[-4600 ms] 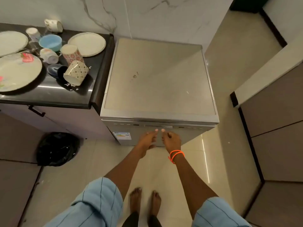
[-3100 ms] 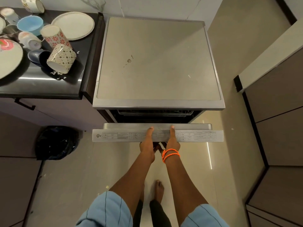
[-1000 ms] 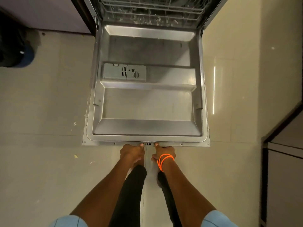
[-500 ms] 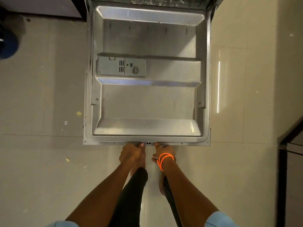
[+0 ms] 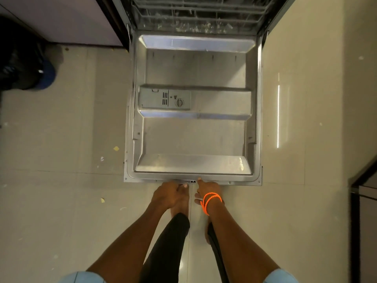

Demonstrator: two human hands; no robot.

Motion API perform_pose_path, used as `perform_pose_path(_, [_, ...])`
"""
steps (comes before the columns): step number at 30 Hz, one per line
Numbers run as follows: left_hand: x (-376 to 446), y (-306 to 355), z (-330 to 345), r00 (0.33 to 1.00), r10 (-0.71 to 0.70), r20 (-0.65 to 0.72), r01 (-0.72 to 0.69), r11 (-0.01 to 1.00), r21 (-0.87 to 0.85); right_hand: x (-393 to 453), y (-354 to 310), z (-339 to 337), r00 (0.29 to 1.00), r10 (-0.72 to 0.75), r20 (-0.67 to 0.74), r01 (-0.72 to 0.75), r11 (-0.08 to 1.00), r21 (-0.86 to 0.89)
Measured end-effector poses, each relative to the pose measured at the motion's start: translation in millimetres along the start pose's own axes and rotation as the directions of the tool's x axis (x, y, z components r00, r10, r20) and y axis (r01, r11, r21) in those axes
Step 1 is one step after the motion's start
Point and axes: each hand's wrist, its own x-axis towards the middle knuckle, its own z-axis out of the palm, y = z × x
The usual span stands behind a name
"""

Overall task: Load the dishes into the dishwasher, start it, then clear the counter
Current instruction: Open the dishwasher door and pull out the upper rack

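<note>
While the dishwasher door (image 5: pixel 193 137) lies folded all the way down, flat above the floor (image 5: pixel 61 180) and filling the middle of the frame, both hands meet its near edge at lower centre. The left hand (image 5: pixel 169 196) has its fingers curled under that edge, gripping it; the fingertips are mostly hidden beneath the metal lip. The right hand (image 5: pixel 208 193), with orange bands (image 5: pixel 210 200) round the wrist, has its thumb laid on top of the edge and the other fingers tucked below, pinching the rim. The two hands sit just beside each other, not touching.

On the door's inner face a grey detergent box (image 5: pixel 164 98) with a round knob sits left of centre. At the top of the frame the dishwasher's open mouth shows the lower rack (image 5: pixel 195 15), a wire basket with nothing clearly visible in it. A dark bag (image 5: pixel 18 58) lies at the upper left, against a cabinet (image 5: pixel 67 19). Small scraps dot the tiles on the left. Dishes and counter are outside the frame.
</note>
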Motion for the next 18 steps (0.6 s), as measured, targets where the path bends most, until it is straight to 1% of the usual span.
perform_pose_path(1, [-9.4,8.3,-11.4,1.0,0.021,-0.011,-0.021,1.0,-0.015,-7.2,-5.5,0.1,0.999,-0.054,0.004,0.054,0.998,-0.031])
perform_pose_path(3, [-27.8,28.0,-37.2,0.998,0.057,-0.037,-0.058,0.998,-0.037,-20.0,-19.5,0.8,0.995,-0.078,-0.058,0.074,0.994,-0.075])
perform_pose_path(4, [-38.1,40.4,-53.6,0.995,0.076,-0.057,-0.078,0.997,-0.03,-28.1,-28.7,0.2,0.99,-0.102,-0.1,0.09,0.99,-0.112])
perform_pose_path(6, [-57.0,65.3,-87.3,0.99,0.107,-0.096,-0.107,0.994,0.006,-33.2,-43.6,-4.3,0.98,-0.154,-0.128,0.135,0.98,-0.146])
perform_pose_path(9, [-78.9,97.2,-131.4,0.977,0.148,-0.156,-0.148,0.989,0.009,-82.7,-85.2,-12.1,0.966,-0.223,-0.128,0.201,0.965,-0.169])
perform_pose_path(15, [-133.3,152.7,-212.3,0.939,0.198,-0.281,-0.197,0.98,0.031,-186.5,-163.0,-36.3,0.944,-0.316,-0.094,0.303,0.944,-0.13])
perform_pose_path(16, [-143.5,160.9,-225.1,0.933,0.194,-0.302,-0.199,0.98,0.016,-203.4,-174.1,-41.7,0.939,-0.33,-0.093,0.316,0.939,-0.138])
perform_pose_path(18, [-159.0,174.3,-248.0,0.916,0.179,-0.358,-0.218,0.974,-0.069,-231.2,-193.5,-51.3,0.93,-0.359,-0.078,0.343,0.925,-0.165])
